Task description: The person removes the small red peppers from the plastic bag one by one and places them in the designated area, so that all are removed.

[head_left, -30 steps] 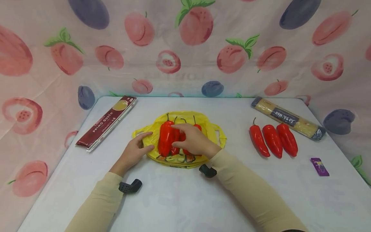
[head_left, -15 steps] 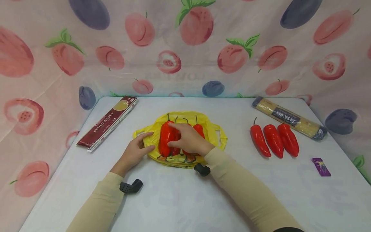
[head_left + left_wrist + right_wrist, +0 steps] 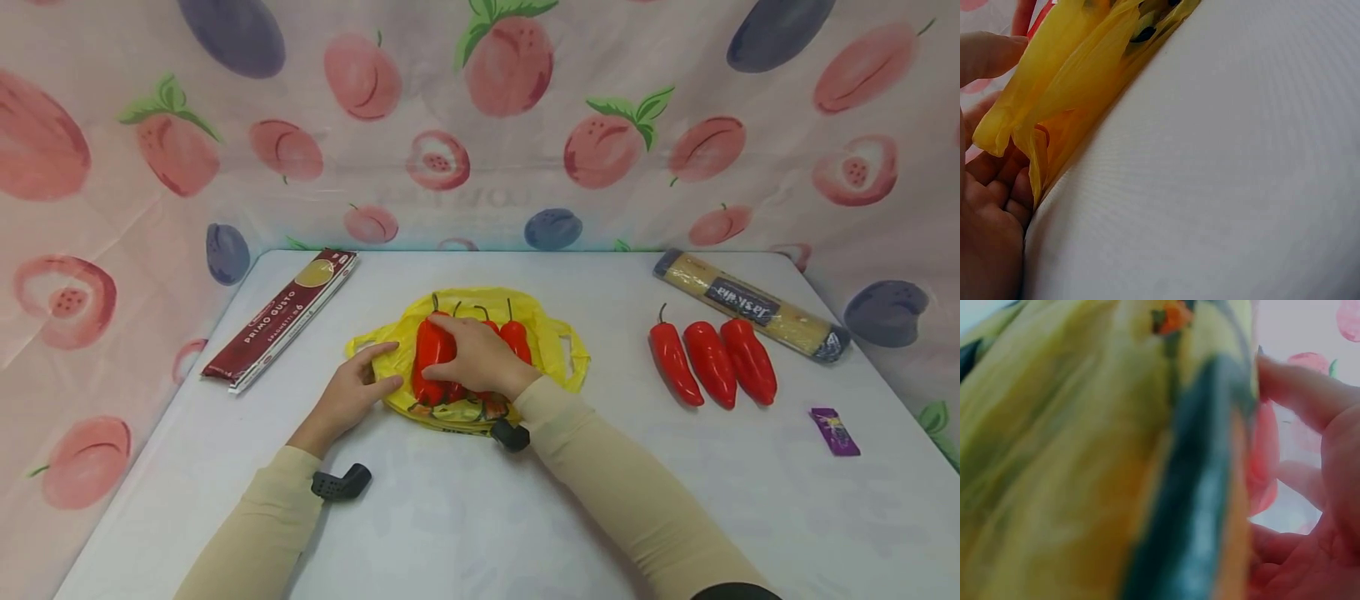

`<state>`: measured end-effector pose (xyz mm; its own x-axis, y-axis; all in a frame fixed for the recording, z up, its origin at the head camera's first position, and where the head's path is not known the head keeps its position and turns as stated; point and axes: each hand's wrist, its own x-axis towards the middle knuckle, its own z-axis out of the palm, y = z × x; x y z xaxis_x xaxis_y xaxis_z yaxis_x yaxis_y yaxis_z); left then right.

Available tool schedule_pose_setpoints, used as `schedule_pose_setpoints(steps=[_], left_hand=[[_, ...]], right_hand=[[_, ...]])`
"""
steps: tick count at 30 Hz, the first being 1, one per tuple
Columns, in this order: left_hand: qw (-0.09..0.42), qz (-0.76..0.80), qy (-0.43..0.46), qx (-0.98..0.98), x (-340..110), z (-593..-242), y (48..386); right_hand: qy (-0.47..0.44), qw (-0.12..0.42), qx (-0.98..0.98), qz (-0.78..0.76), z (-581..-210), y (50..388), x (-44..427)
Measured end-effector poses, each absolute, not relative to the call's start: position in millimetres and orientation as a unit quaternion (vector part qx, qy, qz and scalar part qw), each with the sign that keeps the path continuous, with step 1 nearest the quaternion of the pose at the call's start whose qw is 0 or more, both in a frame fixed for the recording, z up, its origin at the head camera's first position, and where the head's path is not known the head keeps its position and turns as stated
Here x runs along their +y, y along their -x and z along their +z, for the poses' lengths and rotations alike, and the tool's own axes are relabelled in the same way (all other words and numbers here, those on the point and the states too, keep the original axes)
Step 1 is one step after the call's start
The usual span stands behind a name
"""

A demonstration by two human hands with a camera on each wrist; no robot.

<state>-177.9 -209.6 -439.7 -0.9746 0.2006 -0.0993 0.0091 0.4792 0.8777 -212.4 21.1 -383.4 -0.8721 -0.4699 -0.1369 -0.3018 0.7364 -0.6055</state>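
A yellow plastic bag [image 3: 397, 321] lies flat on the table, with several red peppers on it. My right hand [image 3: 483, 354] reaches over them from the right. Its thumb and index finger rest on the leftmost pepper [image 3: 427, 343], spread apart; its other fingers are hidden in the head view. Part of another red pepper [image 3: 517, 335] shows beyond this hand. In the right wrist view the bag [image 3: 1072, 456] covers most of the picture, a pepper [image 3: 1263, 456] behind it. My left hand [image 3: 348, 404] lies by the bag's left handle, thumb and fingers apart, the handle [image 3: 1004, 128] between them.
Three red peppers [image 3: 711, 365] lie side by side at the right. Behind them is a pack of pasta [image 3: 750, 304], and nearer the right edge a small purple packet [image 3: 835, 432]. A dark red spaghetti pack [image 3: 281, 321] lies at the left. Fruit-patterned cloth surrounds the table.
My right hand has moved left across the peppers, its thumb and index finger now over the leftmost one. More of the right-hand pepper shows. The left hand stays almost still.
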Motion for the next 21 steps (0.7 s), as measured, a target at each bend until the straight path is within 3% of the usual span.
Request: schedule_pose_setpoints(steps=[21], left_hand=[[0.091, 0.503, -0.06, 0.857, -208.7, -439.4, 178.5]], right_hand=[[0.164, 0.133, 0.897, -0.389, -387.1, 215.4, 29.9]])
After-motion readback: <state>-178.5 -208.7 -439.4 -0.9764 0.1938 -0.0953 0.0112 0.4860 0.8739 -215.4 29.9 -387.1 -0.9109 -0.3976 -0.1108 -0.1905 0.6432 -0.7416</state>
